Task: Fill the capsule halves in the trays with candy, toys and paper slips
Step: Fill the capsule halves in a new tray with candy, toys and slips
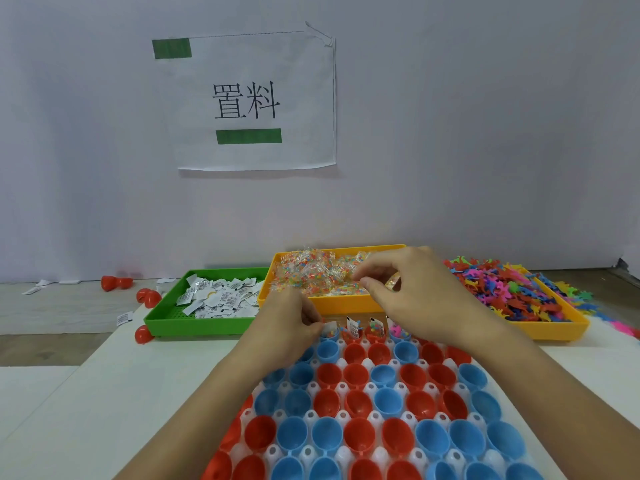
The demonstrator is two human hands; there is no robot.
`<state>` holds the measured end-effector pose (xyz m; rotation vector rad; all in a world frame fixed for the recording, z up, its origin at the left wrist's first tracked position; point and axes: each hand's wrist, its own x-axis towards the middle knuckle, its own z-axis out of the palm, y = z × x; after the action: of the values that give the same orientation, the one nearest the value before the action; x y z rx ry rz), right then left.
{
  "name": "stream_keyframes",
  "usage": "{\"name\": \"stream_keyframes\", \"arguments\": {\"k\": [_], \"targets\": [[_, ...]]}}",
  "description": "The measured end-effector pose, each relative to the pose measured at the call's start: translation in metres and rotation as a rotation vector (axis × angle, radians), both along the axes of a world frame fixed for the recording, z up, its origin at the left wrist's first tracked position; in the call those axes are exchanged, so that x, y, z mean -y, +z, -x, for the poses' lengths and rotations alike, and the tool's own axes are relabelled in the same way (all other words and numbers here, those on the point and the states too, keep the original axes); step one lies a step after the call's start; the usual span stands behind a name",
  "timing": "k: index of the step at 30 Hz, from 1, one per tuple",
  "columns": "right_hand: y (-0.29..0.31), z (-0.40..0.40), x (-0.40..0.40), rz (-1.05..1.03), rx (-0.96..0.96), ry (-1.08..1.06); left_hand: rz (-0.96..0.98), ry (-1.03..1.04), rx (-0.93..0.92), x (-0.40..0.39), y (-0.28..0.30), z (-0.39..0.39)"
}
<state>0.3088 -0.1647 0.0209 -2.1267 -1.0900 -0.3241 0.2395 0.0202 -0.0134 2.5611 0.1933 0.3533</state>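
Capsule halves (356,400) red, blue; slip tray (194,322) green; candy tray (346,301) orange-yellow; candy (318,271) seemingly multicoloured.

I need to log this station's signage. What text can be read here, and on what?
"置料": large black characters on the white paper sheet on the wall.
Green bars on that sheet: no readable text.
Paper slips in the green tray and capsule halves: print too small to read.

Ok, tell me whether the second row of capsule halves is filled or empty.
Empty: the second-row capsule halves show bare red and blue insides, while the far row holds slips and candy.
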Motion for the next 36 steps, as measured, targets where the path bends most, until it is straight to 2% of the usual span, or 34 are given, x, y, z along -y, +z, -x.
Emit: {"name": "stream_keyframes", "arguments": {"k": [7,13,21,26,36], "targets": [[0.000,-0.011,0.008,-0.041,-0.042,-0.044,-0.027,-0.016,0.004,-0.004,0.006,0.001],[-0.009,-0.054,0.044,-0.057,-0.060,-0.312,-0.025,-0.018,0.070,-0.006,0.014,0.004],[-0.031,-0.096,0.099,0.207,-0.205,-0.673,-0.053,-0.063,0.014,-0.002,0.009,0.004],[-0.036,-0.098,0.107,0.331,-0.262,-0.703,-0.064,-0.068,0.011,-0.002,0.008,0.004],[-0.036,-0.102,0.111,0.202,-0.256,-0.727,-0.057,-0.068,0.106,-0.005,0.018,0.007]]}}
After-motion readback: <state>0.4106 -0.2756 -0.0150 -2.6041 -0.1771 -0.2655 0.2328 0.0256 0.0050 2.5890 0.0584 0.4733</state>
